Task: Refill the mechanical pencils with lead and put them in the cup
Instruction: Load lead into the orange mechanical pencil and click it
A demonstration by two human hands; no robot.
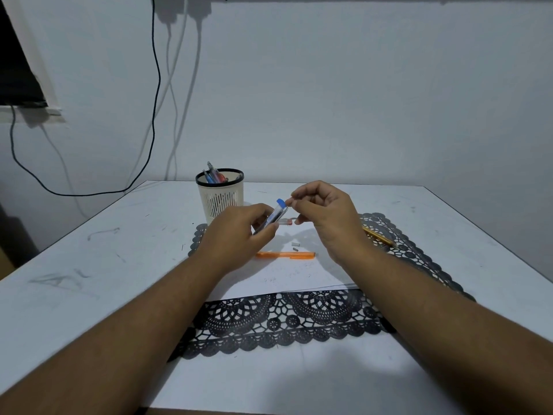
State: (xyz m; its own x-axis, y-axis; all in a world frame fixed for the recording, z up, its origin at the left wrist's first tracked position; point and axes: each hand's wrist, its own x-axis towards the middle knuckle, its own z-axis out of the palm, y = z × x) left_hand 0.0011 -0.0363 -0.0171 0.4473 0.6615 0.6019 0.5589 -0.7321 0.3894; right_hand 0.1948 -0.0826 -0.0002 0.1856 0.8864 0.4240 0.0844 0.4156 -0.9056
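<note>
- Gripping the blue-capped lead case (pixel 276 212) in our left hand (pixel 239 232), we curl fingers and thumb round its lower half and tilt it up and to the right, so its capped end points at the other hand.
- Right hand (pixel 323 214): thumb and forefinger are pinched together just beside the blue cap; whether a lead lies between them we cannot tell, it being too fine to see. We judge this pinch to be drawing out a lead or working the cap.
- Orange mechanical pencil (pixel 285 254): lies flat on the white paper (pixel 287 280), below both hands, apparently waiting for its refill.
- Two small pale pieces (pixel 295 246): on the paper just above the orange pencil, likely its eraser and end cap, kept close for refitting.
- Cup (pixel 220 196): cream mesh with a black rim, behind the left hand, several pens or pencils standing in it.
- Small reddish item (pixel 285 222): on the paper under the hands; identity unclear.
- Yellow pencil (pixel 378 236): on the black lace mat (pixel 284 322), partly behind the right wrist.
- Table (pixel 89 265): white and scuffed, carries the mat, paper and cup.
</note>
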